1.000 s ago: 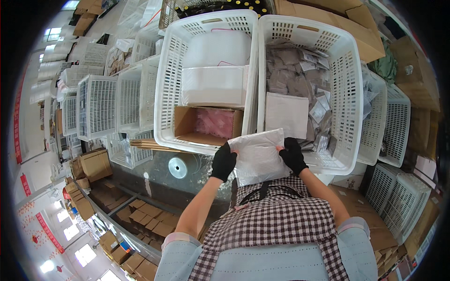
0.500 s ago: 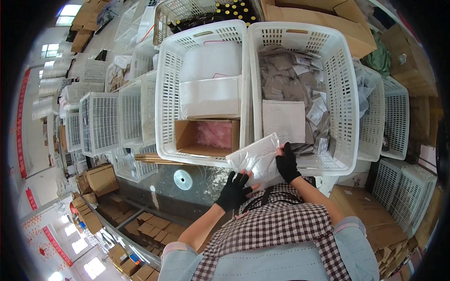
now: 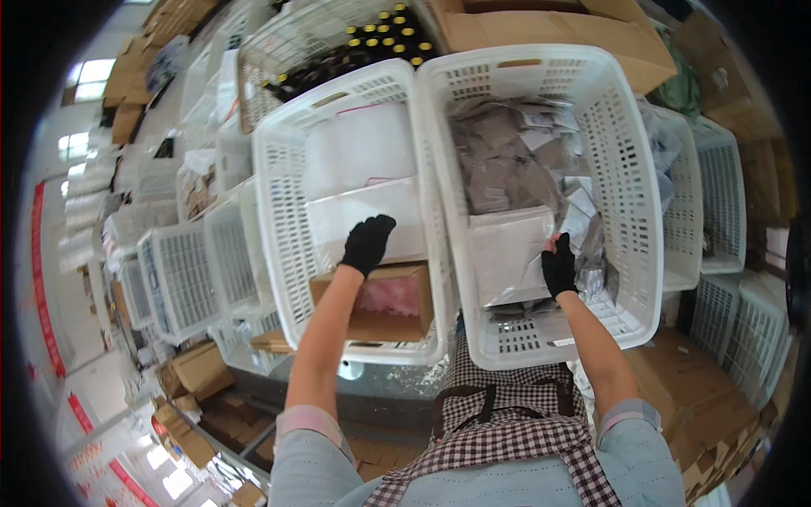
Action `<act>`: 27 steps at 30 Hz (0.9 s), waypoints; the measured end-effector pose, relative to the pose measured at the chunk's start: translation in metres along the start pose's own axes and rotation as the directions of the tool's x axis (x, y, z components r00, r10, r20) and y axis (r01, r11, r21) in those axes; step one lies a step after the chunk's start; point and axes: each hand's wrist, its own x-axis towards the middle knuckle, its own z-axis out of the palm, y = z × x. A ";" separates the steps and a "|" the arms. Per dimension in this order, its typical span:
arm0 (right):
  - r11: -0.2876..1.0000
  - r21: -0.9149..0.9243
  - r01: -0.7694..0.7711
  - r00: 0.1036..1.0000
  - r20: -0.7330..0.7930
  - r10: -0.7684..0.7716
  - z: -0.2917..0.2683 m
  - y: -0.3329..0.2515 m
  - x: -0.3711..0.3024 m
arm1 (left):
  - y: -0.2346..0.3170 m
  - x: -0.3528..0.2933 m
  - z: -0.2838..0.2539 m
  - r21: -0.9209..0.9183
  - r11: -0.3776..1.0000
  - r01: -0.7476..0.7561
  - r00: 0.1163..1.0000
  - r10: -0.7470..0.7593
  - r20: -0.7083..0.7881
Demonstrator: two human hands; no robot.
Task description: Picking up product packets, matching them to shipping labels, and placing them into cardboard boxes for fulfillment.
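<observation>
Both hands have parted: the left hand (image 3: pixel 367 243) now rests fingers-down on white foam sheets (image 3: pixel 363 221) in the left basket (image 3: pixel 279 245), while the right hand (image 3: pixel 558 264) grasps the light, slippery, floppy plastic pouch (image 3: pixel 507 253) by its edge in the right basket (image 3: pixel 629 211)

A dark desk (image 3: pixel 397 397) shows only as a strip under the near rims of two white baskets. The left basket (image 3: pixel 283 253) and the right basket (image 3: pixel 629 211) stand on it side by side, touching. Smaller white baskets (image 3: pixel 182 270) sit further left, and a round disc (image 3: pixel 348 369) lies on the strip.
</observation>
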 end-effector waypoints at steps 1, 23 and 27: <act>0.999 -0.022 -0.024 1.000 -0.015 0.023 -0.011 -0.002 -0.001 | -0.006 0.017 0.006 0.075 0.992 -0.103 0.992 0.097 0.080; 0.892 -0.223 0.393 0.836 0.490 -0.246 -0.207 -0.077 0.037 | 0.009 0.037 -0.220 0.405 0.914 -0.039 0.995 -0.002 0.101; 0.947 0.247 0.204 0.842 0.449 -0.299 -0.230 -0.201 0.022 | 0.055 -0.005 -0.291 0.361 0.931 0.050 0.999 -0.043 -0.028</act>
